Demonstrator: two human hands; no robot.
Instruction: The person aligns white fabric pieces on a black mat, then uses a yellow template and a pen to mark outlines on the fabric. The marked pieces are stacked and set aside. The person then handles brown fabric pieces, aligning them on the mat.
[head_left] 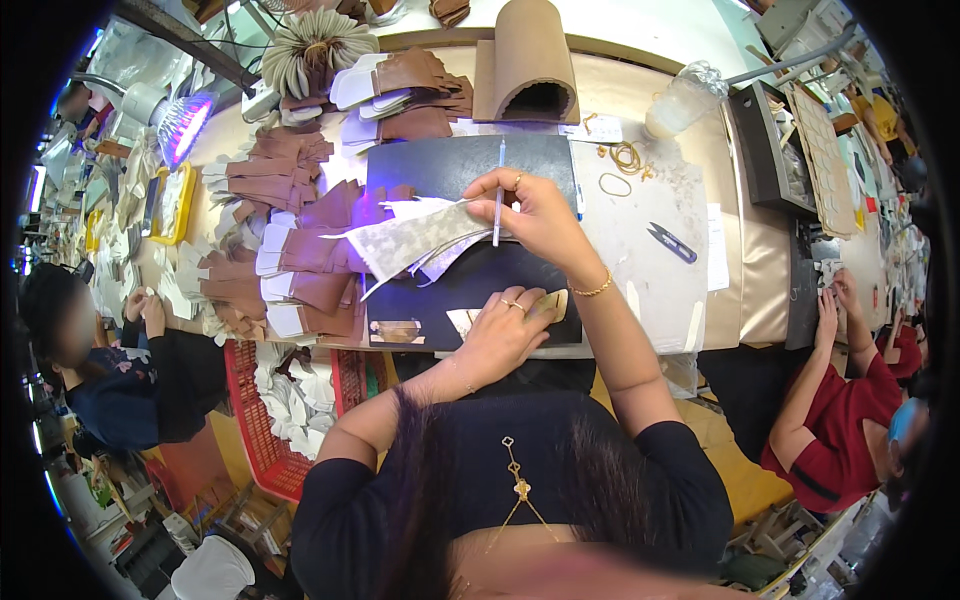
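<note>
My right hand (pixel 530 215) is closed over the black mat (pixel 430 165). Between its thumb and fingers it pinches a few pale, mottled cut pieces (pixel 405 245), which fan out to the left with narrow strips at their ends. A slim pen (pixel 497 232) stands upright in the same hand. My left hand (pixel 505 328) lies palm down at the mat's near edge, fingers stretched out and slightly bent. Beneath its fingers is a shiny taped patch (pixel 552 304); what else may lie under the palm is hidden.
Stacks of brown and white cut pieces (pixel 315 250) crowd the left. Thread snips (pixel 672 243), rubber bands (pixel 625 157) and a plastic bottle (pixel 690 95) lie right; a cardboard tube (pixel 535 60) is behind. A lit lamp (pixel 180 125) hangs left. Co-workers sit on both sides.
</note>
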